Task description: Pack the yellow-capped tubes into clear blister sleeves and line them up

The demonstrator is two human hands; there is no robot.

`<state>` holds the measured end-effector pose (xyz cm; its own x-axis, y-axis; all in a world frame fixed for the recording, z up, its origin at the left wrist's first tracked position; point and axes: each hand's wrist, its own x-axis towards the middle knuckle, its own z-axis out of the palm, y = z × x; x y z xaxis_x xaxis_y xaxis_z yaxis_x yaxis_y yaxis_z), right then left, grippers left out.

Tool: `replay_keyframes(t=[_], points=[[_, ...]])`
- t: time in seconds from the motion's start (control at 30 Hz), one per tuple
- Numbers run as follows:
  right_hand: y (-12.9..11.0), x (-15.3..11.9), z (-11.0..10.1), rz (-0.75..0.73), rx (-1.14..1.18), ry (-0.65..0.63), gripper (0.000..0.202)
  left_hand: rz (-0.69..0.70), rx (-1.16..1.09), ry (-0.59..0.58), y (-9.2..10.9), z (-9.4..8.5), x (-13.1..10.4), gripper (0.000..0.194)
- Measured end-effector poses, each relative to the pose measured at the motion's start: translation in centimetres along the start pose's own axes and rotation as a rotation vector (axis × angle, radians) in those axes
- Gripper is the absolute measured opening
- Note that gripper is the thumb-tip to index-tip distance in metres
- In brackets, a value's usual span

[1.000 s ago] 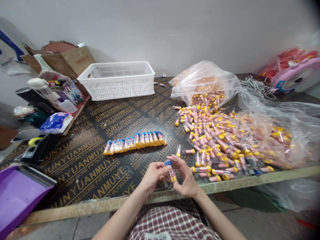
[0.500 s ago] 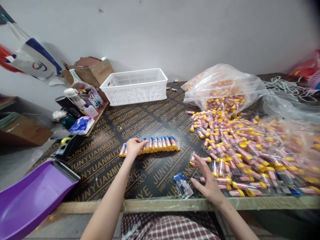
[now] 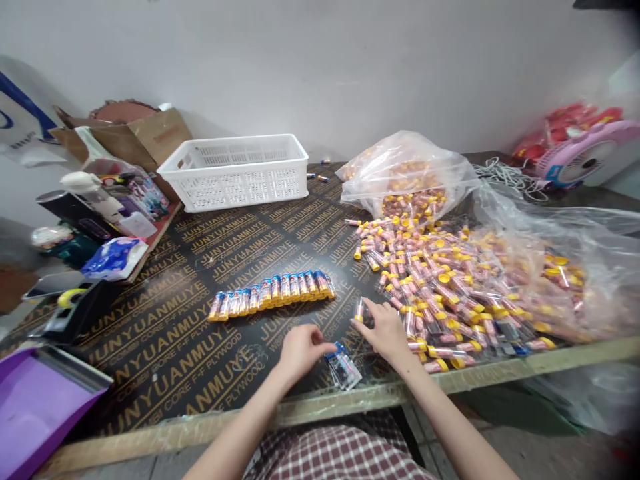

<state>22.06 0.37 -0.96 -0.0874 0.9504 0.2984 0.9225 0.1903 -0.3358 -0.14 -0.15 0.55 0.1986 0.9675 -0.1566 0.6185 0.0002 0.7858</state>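
Observation:
A small stack of blue-and-clear printed sleeves (image 3: 344,368) lies near the table's front edge. My left hand (image 3: 304,348) is at its upper left corner, thumb and fingers pinched together; what lies between them is too small to make out. My right hand (image 3: 383,328) pinches a clear tube with a yellow cap (image 3: 359,311), just above and right of the stack. Beyond my hands stands a slanting row of blue-and-yellow wrapped tubes (image 3: 273,292), side by side. A big heap of pink tubes with yellow caps (image 3: 445,287) spreads to the right.
A white basket (image 3: 240,175) stands at the back. Bottles, a blue packet (image 3: 115,258) and a tape dispenser (image 3: 75,310) are at the left, with a purple dustpan (image 3: 45,407) in front. Plastic bags (image 3: 407,167), a cord (image 3: 510,179) and a pink fan (image 3: 575,160) lie right.
My left hand has left the wrapped row and come down to the sleeve stack. My right hand now holds a tube clear of the heap. The view has swung to the right.

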Motion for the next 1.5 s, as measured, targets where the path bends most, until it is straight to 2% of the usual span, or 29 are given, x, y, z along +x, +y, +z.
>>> replay_keyframes(t=[0.07, 0.17, 0.37, 0.53, 0.7, 0.8, 0.93, 1.03, 1.1, 1.17, 1.3, 1.5], points=[[-0.3, 0.5, 0.6, 0.007, -0.073, -0.04, 0.047, -0.047, 0.01, -0.039, -0.1, 2.3, -0.9, 0.02], [-0.8, 0.7, 1.2, 0.024, -0.067, -0.057, 0.043, -0.069, 0.017, -0.023, -0.4, 3.5, -1.4, 0.009], [-0.8, 0.0, 1.0, 0.067, 0.086, -0.018, 0.036, 0.008, 0.084, -0.009, -0.4, 2.7, -1.7, 0.007], [-1.3, -1.4, -0.3, 0.074, 0.283, 0.015, 0.024, 0.042, 0.111, 0.046, -0.6, 3.1, -2.2, 0.006], [-2.4, -2.8, -1.9, 0.128, 0.571, 0.083, 0.02, 0.139, 0.111, 0.13, -0.3, 2.9, -2.6, 0.011], [-2.9, -3.3, -2.5, 0.178, 0.673, 0.102, 0.02, 0.103, -0.047, 0.118, -0.2, 2.7, -2.4, 0.011], [-3.8, -3.9, -3.1, 0.212, 0.779, 0.093, 0.022, -0.061, -0.493, 0.103, -0.3, 2.5, -1.5, 0.013], [-4.6, -4.4, -3.4, 0.203, 0.814, 0.095, 0.022, -0.204, -0.836, 0.106, -0.2, 2.1, -0.8, 0.027], [-5.1, -4.7, -3.5, 0.201, 0.814, 0.108, 0.022, -0.277, -0.988, 0.11, 0.0, 1.7, -0.5, 0.039], [-5.4, -5.0, -3.6, 0.199, 0.81, 0.127, 0.022, -0.331, -1.078, 0.115, 0.2, 1.2, -0.3, 0.041], [-5.8, -5.4, -3.3, 0.174, 0.8, 0.156, 0.022, -0.402, -1.196, 0.15, 0.3, 0.8, 0.0, 0.033], [-5.9, -5.8, -2.9, 0.121, 0.775, 0.188, 0.026, -0.436, -1.226, 0.226, 0.0, 0.8, 0.1, 0.033]])
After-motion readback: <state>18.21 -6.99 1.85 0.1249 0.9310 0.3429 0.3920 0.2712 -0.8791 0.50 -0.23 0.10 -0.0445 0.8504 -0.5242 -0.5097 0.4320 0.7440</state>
